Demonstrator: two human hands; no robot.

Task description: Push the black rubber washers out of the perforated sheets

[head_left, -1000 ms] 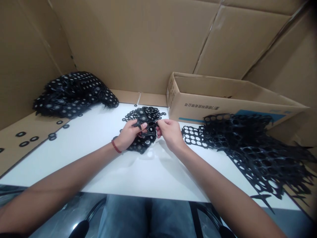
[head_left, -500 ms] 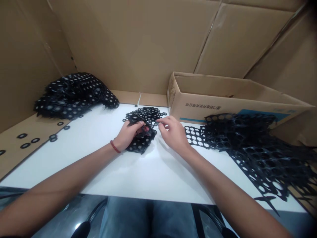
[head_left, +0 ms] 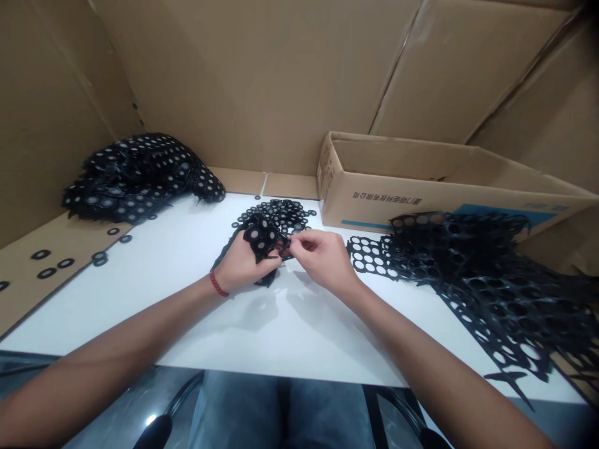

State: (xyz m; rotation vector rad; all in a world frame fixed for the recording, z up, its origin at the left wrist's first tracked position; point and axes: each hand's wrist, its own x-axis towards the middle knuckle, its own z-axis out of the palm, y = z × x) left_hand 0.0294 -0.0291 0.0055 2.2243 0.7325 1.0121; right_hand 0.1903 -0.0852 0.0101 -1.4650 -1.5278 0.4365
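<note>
My left hand [head_left: 246, 260] is closed around a black rubber sheet [head_left: 262, 236] with rings punched in it, which bunches up over the thumb and hangs down below the palm. My right hand [head_left: 322, 255] pinches at the sheet's right edge, thumb and forefinger together; whether a ring sits between those fingertips is too small to make out. Just behind both hands lies a heap of loose black rings [head_left: 285, 212] on the white table [head_left: 262, 333].
At the back left rests a large pile of ring-filled black sheets [head_left: 145, 174]. Several loose rings [head_left: 65, 263] lie along the left edge. A cardboard box [head_left: 402, 199] stands at the back right, with punched-out black sheets [head_left: 468, 274] heaped before it. Cardboard walls [head_left: 253, 81] enclose the table.
My right hand has moved left to the sheet and now touches its edge. My left hand has turned and lifted the sheet, folding it upward over the fingers.
</note>
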